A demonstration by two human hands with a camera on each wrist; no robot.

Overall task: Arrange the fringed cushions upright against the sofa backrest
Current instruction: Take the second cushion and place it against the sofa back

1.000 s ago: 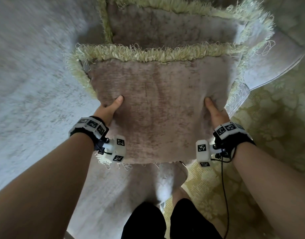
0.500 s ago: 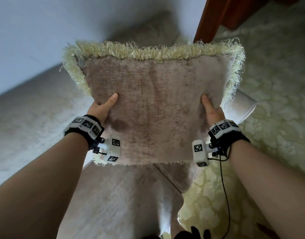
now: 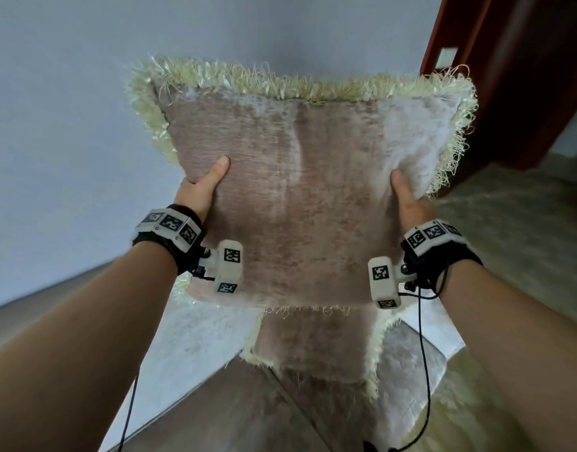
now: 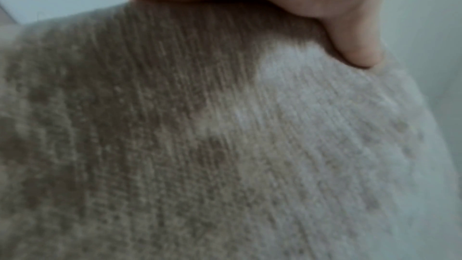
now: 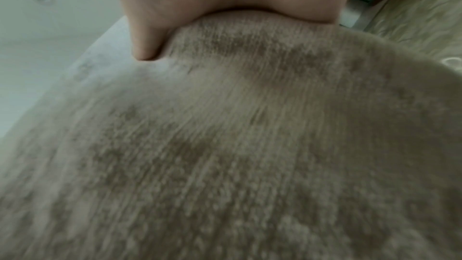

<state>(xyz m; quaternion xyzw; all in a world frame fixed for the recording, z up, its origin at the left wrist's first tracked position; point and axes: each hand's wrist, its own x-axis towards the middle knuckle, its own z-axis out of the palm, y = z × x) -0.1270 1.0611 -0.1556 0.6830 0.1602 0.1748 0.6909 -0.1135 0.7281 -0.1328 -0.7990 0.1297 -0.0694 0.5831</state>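
Observation:
A beige-pink plush cushion (image 3: pixel 300 190) with a pale yellow fringe is held up in the air in front of the wall. My left hand (image 3: pixel 202 187) grips its left side, thumb on the front face. My right hand (image 3: pixel 407 194) grips its right side the same way; the other fingers are hidden behind it. Both wrist views are filled with the cushion's blurred pile (image 4: pixel 200 145) (image 5: pixel 225 145) under a thumb. A second fringed cushion (image 3: pixel 316 340) shows below the held one, on the sofa (image 3: pixel 202 337).
A plain grey wall (image 3: pixel 68 125) fills the left and top. A dark red-brown wooden door frame (image 3: pixel 522 76) stands at the upper right. Patterned yellowish floor covering (image 3: pixel 525 239) lies to the right of the sofa's end.
Both hands have lifted the cushion up off the sofa, and the view has tilted up from the seat to the wall. The grip on both sides is unchanged.

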